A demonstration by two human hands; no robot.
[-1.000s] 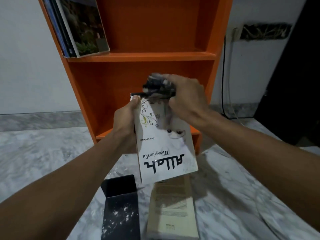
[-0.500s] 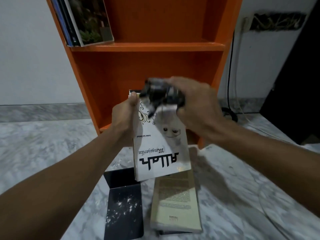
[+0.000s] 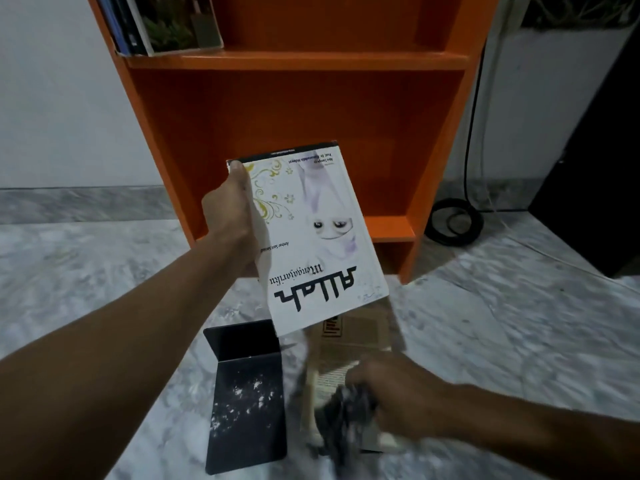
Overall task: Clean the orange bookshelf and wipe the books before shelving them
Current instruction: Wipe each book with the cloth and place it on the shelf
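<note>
My left hand [image 3: 231, 216] grips a white book [image 3: 311, 237] by its left edge, holding it upside down in front of the orange bookshelf [image 3: 311, 126]. My right hand [image 3: 401, 393] is low at the bottom of the view, closed on a dark cloth [image 3: 349, 414] over a beige book [image 3: 353, 344] that lies on the floor. The cloth and hand are blurred. The shelf's lower compartment is bare. Several books [image 3: 166, 26] lean at the left of the shelf board above.
A black metal bookend [image 3: 246, 396] lies on the marble floor [image 3: 502, 323] left of the beige book. A coiled black cable [image 3: 453, 220] sits right of the shelf, with a dark cabinet [image 3: 602, 188] further right. White wall stands behind.
My right hand has dropped with the cloth from the top of the white book down to the beige book on the floor. My left hand still holds the white book.
</note>
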